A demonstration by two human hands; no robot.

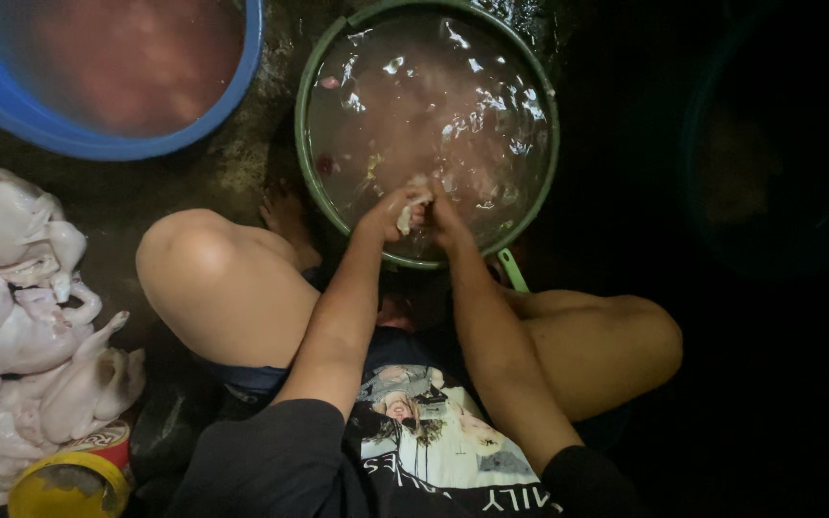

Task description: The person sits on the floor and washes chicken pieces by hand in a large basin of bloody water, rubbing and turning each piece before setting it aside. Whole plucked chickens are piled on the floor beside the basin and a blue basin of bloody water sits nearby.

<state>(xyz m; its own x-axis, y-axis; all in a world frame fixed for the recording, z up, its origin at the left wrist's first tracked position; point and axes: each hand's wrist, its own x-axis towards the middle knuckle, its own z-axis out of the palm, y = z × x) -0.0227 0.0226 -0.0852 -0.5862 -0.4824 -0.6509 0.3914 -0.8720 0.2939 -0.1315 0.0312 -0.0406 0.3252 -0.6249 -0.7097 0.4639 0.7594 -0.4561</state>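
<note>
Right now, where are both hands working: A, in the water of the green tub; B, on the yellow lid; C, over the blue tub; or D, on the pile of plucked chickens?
A: the left hand and right hand meet on a pale scrap of meat at the near edge of the green tub.

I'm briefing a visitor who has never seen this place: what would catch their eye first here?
First, the two hands, left hand and right hand, meeting over a pale piece of meat at the near rim of the green tub of cloudy pinkish water. Next, the pile of plucked chickens at far left, below a blue basin.
</note>
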